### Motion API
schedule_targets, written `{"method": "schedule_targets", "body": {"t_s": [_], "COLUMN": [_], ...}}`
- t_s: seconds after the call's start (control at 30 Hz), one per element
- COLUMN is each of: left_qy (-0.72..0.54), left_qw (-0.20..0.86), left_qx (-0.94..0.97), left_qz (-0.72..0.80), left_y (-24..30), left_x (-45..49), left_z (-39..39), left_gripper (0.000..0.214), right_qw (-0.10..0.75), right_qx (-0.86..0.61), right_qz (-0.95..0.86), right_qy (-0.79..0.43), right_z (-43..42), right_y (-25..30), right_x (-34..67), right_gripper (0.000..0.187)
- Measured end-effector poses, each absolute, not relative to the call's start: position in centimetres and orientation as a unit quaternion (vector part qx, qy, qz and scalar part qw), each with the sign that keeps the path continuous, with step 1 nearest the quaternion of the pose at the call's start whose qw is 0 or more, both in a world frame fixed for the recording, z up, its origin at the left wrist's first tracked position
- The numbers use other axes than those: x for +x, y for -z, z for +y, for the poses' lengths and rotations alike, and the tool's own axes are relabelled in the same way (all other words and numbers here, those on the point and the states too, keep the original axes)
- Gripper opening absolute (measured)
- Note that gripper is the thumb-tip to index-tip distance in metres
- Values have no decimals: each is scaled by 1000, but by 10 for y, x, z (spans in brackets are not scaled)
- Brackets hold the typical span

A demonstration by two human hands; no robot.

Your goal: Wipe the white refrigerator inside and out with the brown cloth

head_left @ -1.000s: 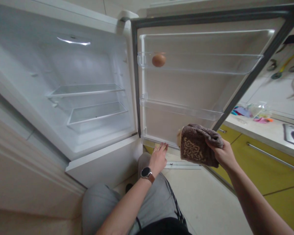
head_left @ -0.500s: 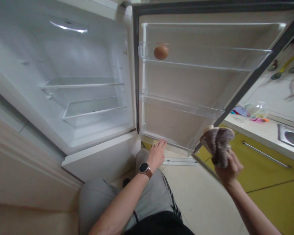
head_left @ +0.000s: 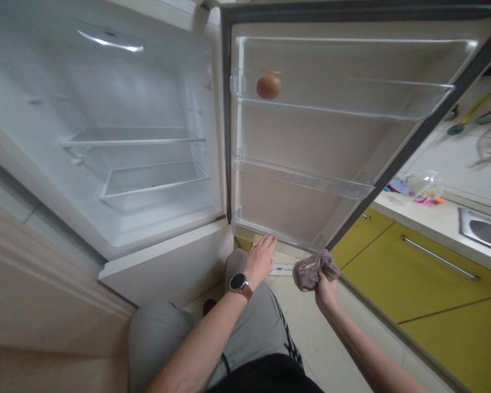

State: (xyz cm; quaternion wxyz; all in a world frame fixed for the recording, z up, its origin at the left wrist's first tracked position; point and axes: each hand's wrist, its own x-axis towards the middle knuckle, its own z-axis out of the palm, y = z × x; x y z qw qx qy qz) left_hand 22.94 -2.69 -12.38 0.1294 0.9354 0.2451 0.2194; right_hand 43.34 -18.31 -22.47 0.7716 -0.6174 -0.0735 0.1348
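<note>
An open fridge [head_left: 118, 180] stands before me with bare glass shelves. Its door [head_left: 311, 136] swings out to the right and carries clear bins; one brown egg [head_left: 269, 87] lies in the top bin. My left hand [head_left: 262, 257], a watch on its wrist, rests with fingers stretched out on the lower edge of the door. My right hand [head_left: 325, 286] is closed on a bunched brown cloth [head_left: 311, 270] just below the door's bottom right corner.
Yellow cabinet fronts [head_left: 425, 284] with metal handles run along the right under a pale counter [head_left: 433, 218] with small colourful items and a steel sink [head_left: 485, 232]. Utensils hang on the wall above. My grey-trousered knee [head_left: 213, 333] is over the light floor.
My right hand has dropped and moved left with the cloth, from beside the door's outer edge to under its bottom corner. The cloth is now bunched smaller. My left hand stays put.
</note>
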Motion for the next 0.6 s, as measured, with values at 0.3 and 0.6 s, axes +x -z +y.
{"method": "schedule_targets", "body": {"t_s": [0.3, 0.6], "left_qy": [-224, -202], "left_qw": [150, 141], "left_qx": [931, 933], "left_qz": [247, 260], "left_y": [116, 112], "left_x": [224, 223], "left_z": [-26, -30], "left_gripper": [73, 73], "right_qw": [790, 784], "right_qx": [-468, -295], "right_qz": [86, -8], "right_qy": [-386, -546], "right_z": [-154, -58], "right_y": [234, 244], "right_x": [423, 371], "right_gripper": [18, 31]}}
